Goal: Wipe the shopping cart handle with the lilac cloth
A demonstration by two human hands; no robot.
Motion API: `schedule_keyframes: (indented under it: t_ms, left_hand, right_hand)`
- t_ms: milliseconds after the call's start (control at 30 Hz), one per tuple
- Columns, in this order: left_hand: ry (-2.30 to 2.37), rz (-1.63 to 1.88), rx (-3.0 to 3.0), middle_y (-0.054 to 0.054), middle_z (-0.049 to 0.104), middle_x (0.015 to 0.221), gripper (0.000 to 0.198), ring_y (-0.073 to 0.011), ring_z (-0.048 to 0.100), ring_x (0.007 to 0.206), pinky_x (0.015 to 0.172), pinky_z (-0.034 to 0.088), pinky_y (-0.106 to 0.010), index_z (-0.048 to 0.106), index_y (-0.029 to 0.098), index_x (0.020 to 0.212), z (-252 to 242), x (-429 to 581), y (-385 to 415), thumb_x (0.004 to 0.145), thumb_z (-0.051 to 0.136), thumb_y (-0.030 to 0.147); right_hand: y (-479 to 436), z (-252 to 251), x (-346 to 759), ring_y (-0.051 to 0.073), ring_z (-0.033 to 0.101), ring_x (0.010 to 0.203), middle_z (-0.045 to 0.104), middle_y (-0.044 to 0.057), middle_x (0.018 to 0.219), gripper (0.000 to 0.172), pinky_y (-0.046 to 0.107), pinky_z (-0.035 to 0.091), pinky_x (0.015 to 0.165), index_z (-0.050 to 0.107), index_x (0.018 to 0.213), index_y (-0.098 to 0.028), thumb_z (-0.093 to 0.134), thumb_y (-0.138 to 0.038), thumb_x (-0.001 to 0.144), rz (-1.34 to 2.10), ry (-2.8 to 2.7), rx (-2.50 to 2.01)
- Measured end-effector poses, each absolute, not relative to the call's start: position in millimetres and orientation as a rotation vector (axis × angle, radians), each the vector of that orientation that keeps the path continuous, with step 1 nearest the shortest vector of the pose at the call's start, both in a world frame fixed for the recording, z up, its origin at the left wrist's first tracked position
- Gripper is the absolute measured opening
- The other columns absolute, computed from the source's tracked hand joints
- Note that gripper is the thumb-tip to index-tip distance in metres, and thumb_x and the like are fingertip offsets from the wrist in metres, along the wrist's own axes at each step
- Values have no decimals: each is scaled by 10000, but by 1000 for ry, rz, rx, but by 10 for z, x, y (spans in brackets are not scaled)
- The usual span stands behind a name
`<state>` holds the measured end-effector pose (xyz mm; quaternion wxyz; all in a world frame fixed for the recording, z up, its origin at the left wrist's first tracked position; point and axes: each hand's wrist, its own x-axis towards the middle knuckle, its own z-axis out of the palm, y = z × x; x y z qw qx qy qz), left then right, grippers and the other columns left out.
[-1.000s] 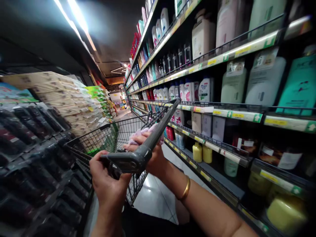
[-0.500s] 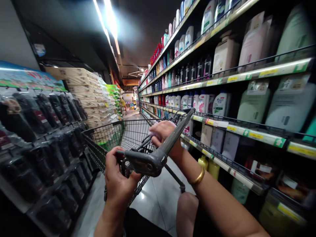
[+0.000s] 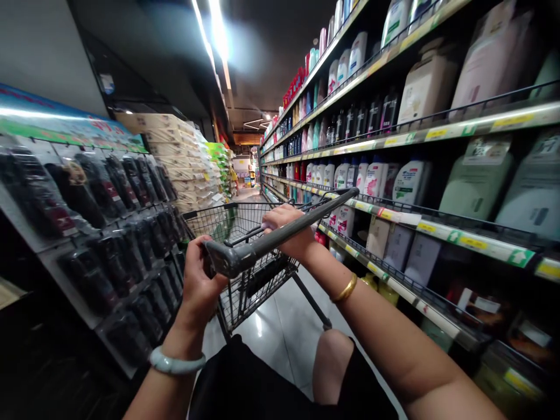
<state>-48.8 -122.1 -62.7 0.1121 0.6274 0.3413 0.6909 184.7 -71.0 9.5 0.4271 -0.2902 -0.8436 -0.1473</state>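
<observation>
A dark grey shopping cart (image 3: 258, 280) stands in front of me, its handle bar (image 3: 289, 228) slanting from near left to far right. My left hand (image 3: 199, 280) is wrapped round the left end of the handle, thumb underneath. Beyond the bar is my right hand (image 3: 291, 230), its forearm passing below the handle. The fingers of that hand are curled, and a small pale bit shows at their tips, too small to name. A pale bangle (image 3: 177, 363) circles my left wrist and a gold bangle (image 3: 347, 288) my right.
Shelves (image 3: 464, 236) of shampoo and other bottles line the right side, close to the cart. To the left hangs a rack (image 3: 105, 227) of dark packaged goods, with stacked cartons (image 3: 168, 157) behind it. Grey tiled floor (image 3: 273, 326) shows below the cart, and the aisle runs on ahead.
The cart has swung round, and its handle's left end has moved left and up with my left hand. The surroundings have shifted right in view. My left wrist's pale bangle now shows.
</observation>
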Motion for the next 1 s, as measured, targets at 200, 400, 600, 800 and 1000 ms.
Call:
schedule_keyframes:
  t_ms: [200, 400, 600, 800, 1000]
  left_hand:
    - [1081, 1843, 2021, -120, 569, 1443, 684, -329, 559, 1329, 1118, 475, -458, 537, 252, 1307, -410, -815, -1335, 704, 802, 437]
    - [1073, 1713, 2811, 5, 410, 1673, 711, -336, 328, 1571, 1352, 59, -551, 415, 362, 1591, 244, -376, -2092, 906, 599, 403]
    - [1564, 1156, 3175, -154, 628, 1477, 624, -331, 583, 1363, 1186, 425, -507, 502, 124, 1537, 798, 388, -2020, 982, 498, 407]
    - [2182, 664, 2903, -183, 759, 897, 560, -341, 749, 872, 699, 523, -390, 728, 112, 1001, 680, 548, -1516, 1053, 344, 516]
    - [2283, 837, 2910, -150, 723, 800, 580, -312, 727, 765, 596, 421, -343, 679, 145, 905, 512, 450, -1437, 1052, 322, 577]
  right_hand:
    - [-451, -51, 1837, 246, 646, 1025, 771, 68, 1029, 168, 410, 445, 1041, 710, 985, -205, 555, -267, 1001, -347, -2035, -687]
    - [-238, -298, 1823, 286, 590, 1231, 715, 96, 1267, 292, 467, 412, 1160, 696, 1189, -212, 675, -284, 907, -353, -1999, -583]
    - [273, -282, 2187, 292, 643, 1094, 720, 140, 1119, 197, 447, 506, 1032, 689, 1037, -183, 593, -270, 888, -202, -1669, -911]
    - [432, -264, 2124, 266, 642, 1094, 709, 127, 1123, 226, 418, 515, 1019, 662, 1085, -179, 535, -294, 939, -282, -1620, -945]
    - [575, -298, 2439, 252, 646, 1209, 728, 131, 1257, 282, 408, 477, 1132, 705, 1160, -168, 559, -239, 928, -296, -1830, -983]
